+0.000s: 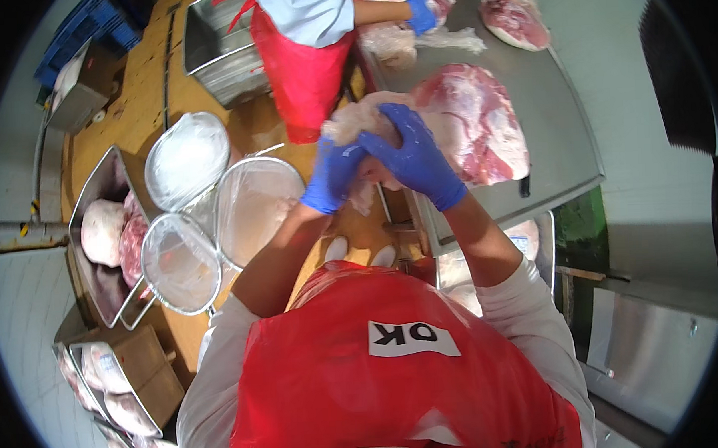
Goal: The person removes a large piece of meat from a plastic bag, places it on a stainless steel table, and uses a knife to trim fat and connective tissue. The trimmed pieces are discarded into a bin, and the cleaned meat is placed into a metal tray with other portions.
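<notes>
My left hand (330, 174), in a blue glove, grips a pale, crumpled piece (360, 121) at the near left edge of the metal table. My right hand (414, 156), gloved in blue too, is closed on the same piece from the right, close to the left fingers. Whether this piece is fat, skin or plastic film I cannot tell. Just right of my hands, a large red cut of meat (476, 123) with white fat lies on the metal table (551, 127). A black handle (525, 186) pokes out by the meat's near edge.
Across the table, a co-worker's gloved hand (422, 13) rests on meat beside clear plastic (457, 40). Another cut (514, 19) lies far right. On the left stand plastic-lined round containers (186, 161), a metal bin (97, 283) of meat and boxes (145, 369). A metal tub (546, 248) sits below.
</notes>
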Tool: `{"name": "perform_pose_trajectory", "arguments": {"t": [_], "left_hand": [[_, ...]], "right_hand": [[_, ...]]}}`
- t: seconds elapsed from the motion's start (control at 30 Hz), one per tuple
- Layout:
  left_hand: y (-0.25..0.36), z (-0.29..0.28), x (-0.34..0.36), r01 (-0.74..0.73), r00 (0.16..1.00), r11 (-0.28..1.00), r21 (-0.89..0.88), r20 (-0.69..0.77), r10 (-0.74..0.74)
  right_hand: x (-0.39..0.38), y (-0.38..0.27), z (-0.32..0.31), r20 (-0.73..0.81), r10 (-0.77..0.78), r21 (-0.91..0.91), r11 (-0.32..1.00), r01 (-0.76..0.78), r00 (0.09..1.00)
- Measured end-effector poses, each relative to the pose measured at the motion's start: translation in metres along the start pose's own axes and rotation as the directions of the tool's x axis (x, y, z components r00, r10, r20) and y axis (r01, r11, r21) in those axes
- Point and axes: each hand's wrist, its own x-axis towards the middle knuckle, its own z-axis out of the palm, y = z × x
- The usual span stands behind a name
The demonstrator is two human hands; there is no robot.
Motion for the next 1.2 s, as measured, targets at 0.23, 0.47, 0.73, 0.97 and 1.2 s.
{"name": "perform_pose_trajectory", "arguments": {"t": [0.23, 0.47, 0.73, 0.97, 1.2], "left_hand": [[0.041, -0.026, 0.036, 0.0, 1.0, 0.998, 0.068, -0.02, 0.002], [0.09, 0.027, 0.069, -0.062, 0.975, 0.99, -0.128, 0.206, 0.088], [0.112, 0.1, 0.055, 0.619, 0.782, 0.477, -0.623, 0.435, -0.447], [0.076, 0.076, 0.01, 0.68, 0.718, 0.426, -0.597, 0.427, -0.55], [0.075, -0.047, -0.019, 0.593, 0.407, -0.12, -0.796, 0.425, -0.808]], "right_hand": [[-0.032, 0.009, -0.073, 0.129, 0.194, 0.222, 0.95, -0.219, 0.973], [-0.15, 0.08, -0.073, 0.486, 0.632, 0.763, 0.031, -0.646, 0.604], [-0.124, 0.073, -0.099, 0.267, 0.465, 0.962, -0.179, -0.206, 0.844], [-0.091, 0.063, -0.064, 0.062, 0.453, 0.763, 0.552, -0.335, 0.889], [-0.101, 0.083, -0.098, 0.118, 0.252, 0.378, 0.883, -0.278, 0.961]]}}
